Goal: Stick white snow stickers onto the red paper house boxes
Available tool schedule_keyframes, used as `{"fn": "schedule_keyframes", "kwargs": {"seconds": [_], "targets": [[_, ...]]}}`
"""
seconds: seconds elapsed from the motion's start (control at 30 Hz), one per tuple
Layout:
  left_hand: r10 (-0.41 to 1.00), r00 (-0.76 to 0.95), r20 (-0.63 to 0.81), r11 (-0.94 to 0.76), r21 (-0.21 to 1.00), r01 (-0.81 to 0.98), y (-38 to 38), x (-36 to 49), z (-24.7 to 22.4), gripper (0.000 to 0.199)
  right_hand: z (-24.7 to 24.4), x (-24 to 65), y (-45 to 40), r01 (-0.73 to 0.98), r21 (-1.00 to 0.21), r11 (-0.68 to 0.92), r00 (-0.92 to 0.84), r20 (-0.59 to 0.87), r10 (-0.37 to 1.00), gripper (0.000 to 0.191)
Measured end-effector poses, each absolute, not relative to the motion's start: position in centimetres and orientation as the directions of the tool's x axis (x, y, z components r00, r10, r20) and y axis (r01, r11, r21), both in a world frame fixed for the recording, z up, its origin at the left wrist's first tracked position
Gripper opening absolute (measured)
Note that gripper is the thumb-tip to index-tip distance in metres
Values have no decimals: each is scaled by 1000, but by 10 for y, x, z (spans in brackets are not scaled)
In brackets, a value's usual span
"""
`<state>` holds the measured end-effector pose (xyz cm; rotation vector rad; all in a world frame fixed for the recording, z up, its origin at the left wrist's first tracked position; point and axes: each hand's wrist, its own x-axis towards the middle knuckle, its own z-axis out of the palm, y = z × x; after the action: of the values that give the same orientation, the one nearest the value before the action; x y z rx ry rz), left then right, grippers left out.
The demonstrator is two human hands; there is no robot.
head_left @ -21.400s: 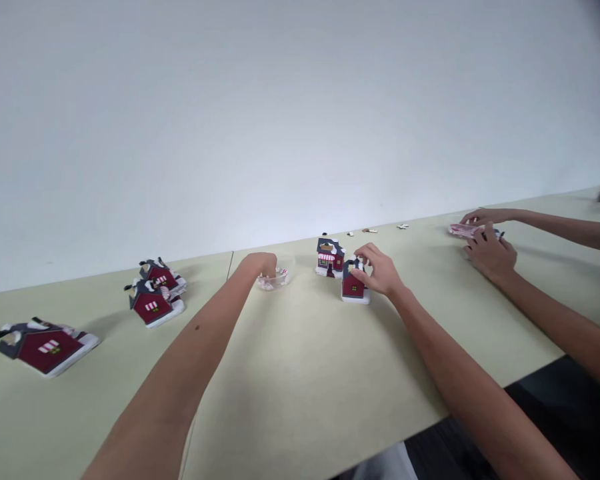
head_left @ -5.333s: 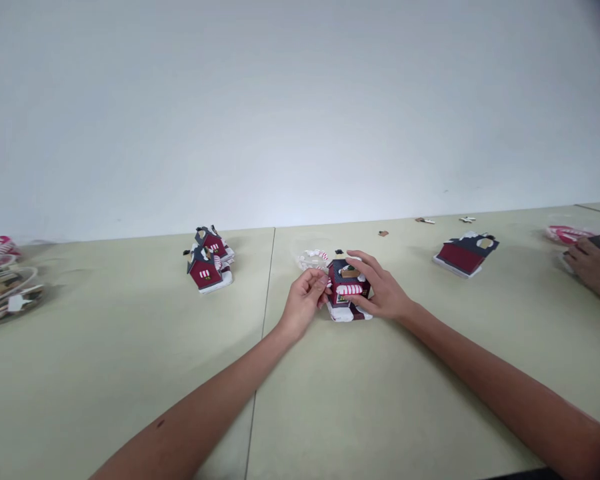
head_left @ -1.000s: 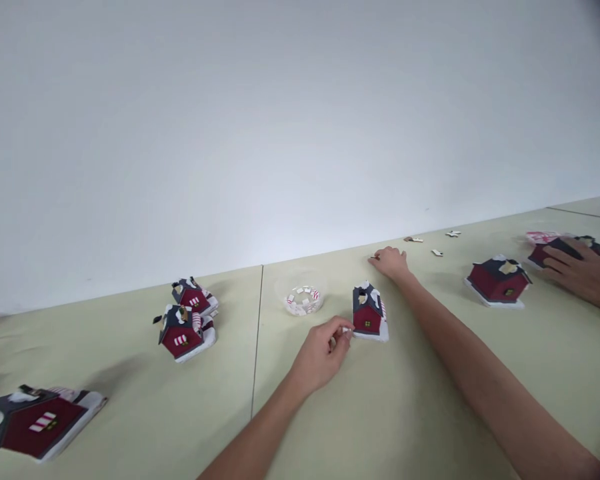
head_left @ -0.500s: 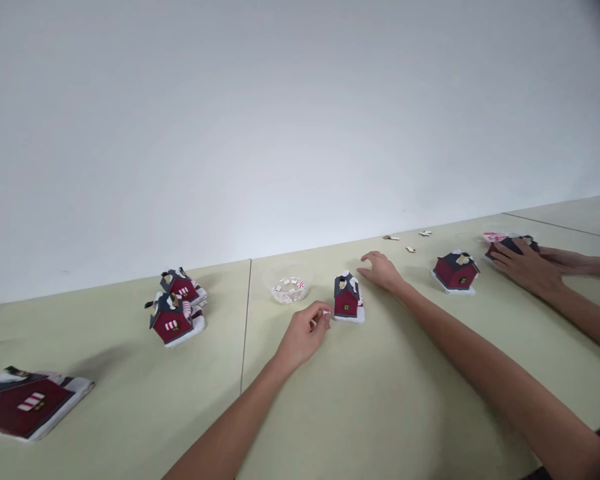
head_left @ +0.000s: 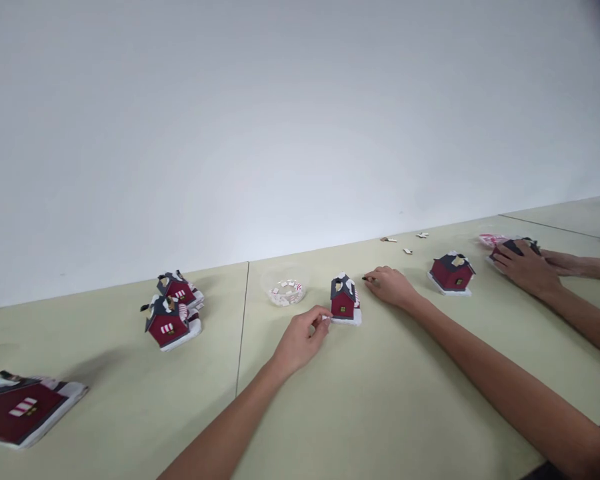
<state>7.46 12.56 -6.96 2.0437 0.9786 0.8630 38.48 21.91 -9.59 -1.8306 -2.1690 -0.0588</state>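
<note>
A small red toy house (head_left: 343,307) with a dark roof and white base stands between my hands. My left hand (head_left: 303,337) is closed in a pinch at the house's left front corner; a bit of white shows at the fingertips, too small to name. On the house's other side, my right hand (head_left: 391,287) is closed, thumb and finger holding a small dark piece (head_left: 365,278) just off the striped side. Behind my left hand sits a clear round tub (head_left: 286,293) with several small red-and-white striped pieces in it.
Two similar houses (head_left: 167,327) stand close together at left, and another house (head_left: 25,407) lies nearer. Farther right are a house (head_left: 451,273) and a co-worker's hands (head_left: 530,270) on one more. Small loose pieces (head_left: 407,251) lie near the wall.
My right hand has drawn slightly back, its fingers closing, and a small dark piece now shows in them. My left hand stays by the house's corner. The view has shifted slightly.
</note>
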Motion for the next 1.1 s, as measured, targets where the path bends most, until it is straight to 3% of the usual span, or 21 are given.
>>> {"fn": "schedule_keyframes", "kwargs": {"seconds": [0.27,0.37,0.53,0.67,0.77,0.83,1.1], "targets": [[851,473,229,-437,808,395,128,76,-71,33,-102,393,219,945,-279,171,-97,261,961,38],[853,469,228,-435,808,398,128,76,-71,33,-103,394,220,926,-332,179,-89,269,959,29],[851,472,229,-439,804,402,128,77,-70,33,-94,383,213,837,-501,220,-16,379,925,32],[848,477,232,-446,798,405,128,77,-69,34,-79,358,198,683,-665,301,51,454,889,47],[846,479,236,-448,802,396,129,77,-69,34,-68,337,182,361,-819,446,43,492,870,42],[847,474,241,-447,805,390,129,77,-69,33,-66,325,171,166,-856,489,42,502,864,37],[834,495,245,-462,801,382,130,76,-69,33,-80,305,154,54,-907,418,72,421,904,36]]}}
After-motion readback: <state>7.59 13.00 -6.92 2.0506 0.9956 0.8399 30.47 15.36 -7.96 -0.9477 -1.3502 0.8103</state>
